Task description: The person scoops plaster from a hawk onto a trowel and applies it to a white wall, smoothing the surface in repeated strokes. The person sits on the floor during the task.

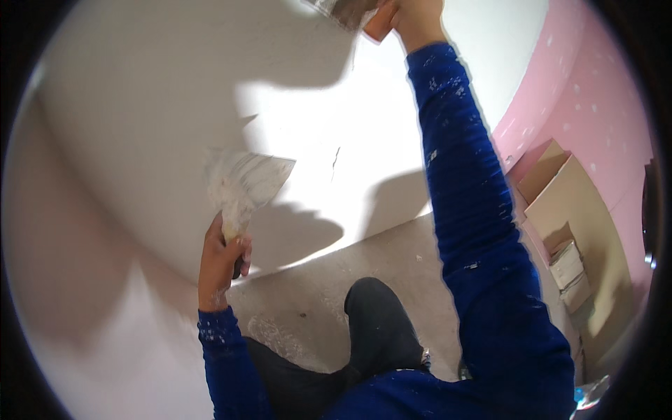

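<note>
My left hand [221, 260] is closed round the handle of a putty knife [250, 178], whose fan-shaped blade is smeared with whitish paste and stands in front of the white wall [161, 105]. Raised high at the upper edge, my right hand [420, 19] grips a wide scraper [348, 12] by its orange-brown handle. That scraper's blade is partly cut off by the frame, and I cannot tell whether it touches the wall. Between the two tools, a thin dark crack-like mark [335, 162] shows on the brightly lit patch.
A pink wall [595, 105] with pale spots rises at the right. Cardboard [591, 210] leans against it, with a smaller whitish packet [567, 266] beside it. Below the wall lies a stained grey-brown floor [301, 308]. Some clear plastic [592, 390] shows at the lower right.
</note>
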`<move>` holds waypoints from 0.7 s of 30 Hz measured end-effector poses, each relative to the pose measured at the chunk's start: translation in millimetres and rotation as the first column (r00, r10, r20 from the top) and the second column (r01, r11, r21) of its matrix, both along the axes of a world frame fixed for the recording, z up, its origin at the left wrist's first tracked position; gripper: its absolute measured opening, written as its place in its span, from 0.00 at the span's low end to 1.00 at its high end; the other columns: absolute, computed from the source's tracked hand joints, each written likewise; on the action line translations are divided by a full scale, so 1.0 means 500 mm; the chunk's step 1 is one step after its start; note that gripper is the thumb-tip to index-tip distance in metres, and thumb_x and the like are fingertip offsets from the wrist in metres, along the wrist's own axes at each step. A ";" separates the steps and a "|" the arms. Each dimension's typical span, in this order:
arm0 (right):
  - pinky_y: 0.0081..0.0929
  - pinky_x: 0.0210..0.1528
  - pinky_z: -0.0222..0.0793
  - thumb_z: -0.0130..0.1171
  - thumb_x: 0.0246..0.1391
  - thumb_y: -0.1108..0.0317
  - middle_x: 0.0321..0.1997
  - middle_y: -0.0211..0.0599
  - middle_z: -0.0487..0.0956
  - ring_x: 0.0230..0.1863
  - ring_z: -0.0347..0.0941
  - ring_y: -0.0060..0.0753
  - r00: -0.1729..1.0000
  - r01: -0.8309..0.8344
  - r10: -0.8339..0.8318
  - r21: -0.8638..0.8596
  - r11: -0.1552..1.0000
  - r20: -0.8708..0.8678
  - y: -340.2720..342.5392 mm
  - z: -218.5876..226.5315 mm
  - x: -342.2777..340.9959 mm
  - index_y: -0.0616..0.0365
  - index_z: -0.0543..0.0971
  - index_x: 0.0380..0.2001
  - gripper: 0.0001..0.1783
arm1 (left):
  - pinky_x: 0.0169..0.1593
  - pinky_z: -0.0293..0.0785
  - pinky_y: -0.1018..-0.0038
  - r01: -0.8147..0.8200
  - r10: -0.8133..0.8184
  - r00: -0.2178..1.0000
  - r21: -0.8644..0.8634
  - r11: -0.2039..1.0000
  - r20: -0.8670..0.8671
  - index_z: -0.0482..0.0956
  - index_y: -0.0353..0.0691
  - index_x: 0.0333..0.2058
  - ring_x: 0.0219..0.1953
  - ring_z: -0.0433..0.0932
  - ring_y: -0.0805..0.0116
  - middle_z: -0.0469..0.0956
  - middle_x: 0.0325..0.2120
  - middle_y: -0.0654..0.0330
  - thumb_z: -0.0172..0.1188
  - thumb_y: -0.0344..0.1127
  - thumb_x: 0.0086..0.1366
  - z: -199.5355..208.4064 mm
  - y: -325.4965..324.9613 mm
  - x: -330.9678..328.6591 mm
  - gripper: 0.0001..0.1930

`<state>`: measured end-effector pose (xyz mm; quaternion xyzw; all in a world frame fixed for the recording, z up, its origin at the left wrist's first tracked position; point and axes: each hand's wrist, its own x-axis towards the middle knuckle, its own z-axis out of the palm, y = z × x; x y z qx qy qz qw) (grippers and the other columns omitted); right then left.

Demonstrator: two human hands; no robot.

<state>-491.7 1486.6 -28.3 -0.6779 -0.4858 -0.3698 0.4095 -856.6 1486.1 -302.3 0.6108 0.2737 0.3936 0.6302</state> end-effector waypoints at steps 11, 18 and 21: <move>0.35 0.50 0.81 0.47 0.71 0.52 0.57 0.43 0.77 0.52 0.79 0.41 -0.038 -0.348 0.851 0.805 0.480 -0.524 -0.241 -0.410 -0.048 0.61 0.68 0.62 0.27 | 0.20 0.66 0.80 -0.034 0.025 0.985 -0.052 0.998 -0.171 0.64 0.27 0.60 0.18 0.70 0.78 0.75 0.24 0.63 0.62 0.35 0.62 0.031 -0.029 -0.043 0.31; 0.40 0.50 0.81 0.49 0.69 0.54 0.57 0.43 0.77 0.53 0.78 0.43 -0.526 0.051 0.740 0.853 0.519 -0.418 -0.307 -0.839 -0.202 0.59 0.68 0.63 0.26 | 0.37 0.76 0.69 -0.026 0.231 0.787 0.344 0.939 -0.572 0.67 0.37 0.60 0.31 0.80 0.62 0.80 0.32 0.51 0.65 0.37 0.60 -0.019 -0.086 -0.025 0.31; 0.40 0.50 0.81 0.50 0.69 0.54 0.57 0.44 0.77 0.53 0.79 0.43 -0.674 0.104 0.680 0.875 0.473 -0.287 -0.306 -0.888 -0.287 0.59 0.68 0.62 0.26 | 0.50 0.75 0.63 -0.026 0.288 0.711 0.386 0.922 -0.641 0.68 0.38 0.61 0.43 0.82 0.48 0.81 0.40 0.43 0.65 0.36 0.60 -0.071 -0.120 -0.011 0.30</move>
